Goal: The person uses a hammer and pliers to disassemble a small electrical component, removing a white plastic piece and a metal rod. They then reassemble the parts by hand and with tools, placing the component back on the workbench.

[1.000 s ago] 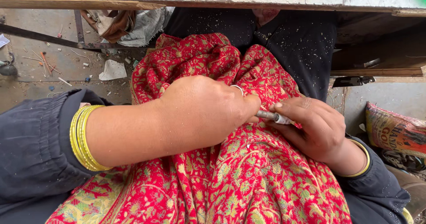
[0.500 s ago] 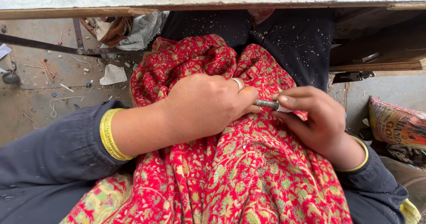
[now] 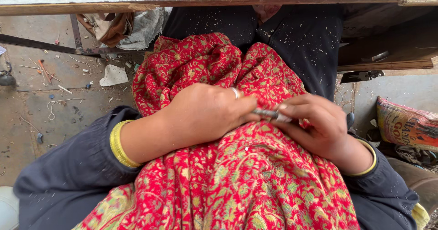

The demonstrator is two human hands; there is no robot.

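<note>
Covering the lap, a red patterned cloth [image 3: 219, 184] lies under both hands. Left hand [image 3: 205, 113] is curled closed, fingers pressed together over one end of a small metal tool [image 3: 269, 114]; right hand [image 3: 315, 125] pinches its other end.

From my remote view, the slim grey metal tool [image 3: 270, 114] shows only a short middle section; both ends are covered by my left hand [image 3: 205, 113] and right hand [image 3: 317, 125]. The red floral patterned cloth [image 3: 237, 180] runs off the bottom edge. The printed sack [image 3: 406, 125] is cut by the right edge.
</note>
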